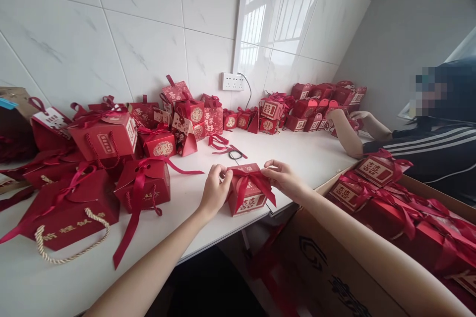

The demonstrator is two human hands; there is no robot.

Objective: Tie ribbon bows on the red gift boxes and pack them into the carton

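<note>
A small red gift box with a cream double-happiness label stands upright near the table's front edge. Across its top lies a red ribbon tied in a bow, its tails hanging down the front. My left hand is closed at the bow's left side, thumb against the bent fingers, gripping the ribbon there. On the opposite side, my right hand pinches the ribbon between thumb and forefinger, the other fingers loosely curled. Just behind the box lie a black cord loop and a loose piece of red ribbon.
Several red gift boxes crowd the white table at left, others are stacked at the far right. A cardboard carton full of ribboned boxes stands at my right. Beyond it, another person's hands handle a red box.
</note>
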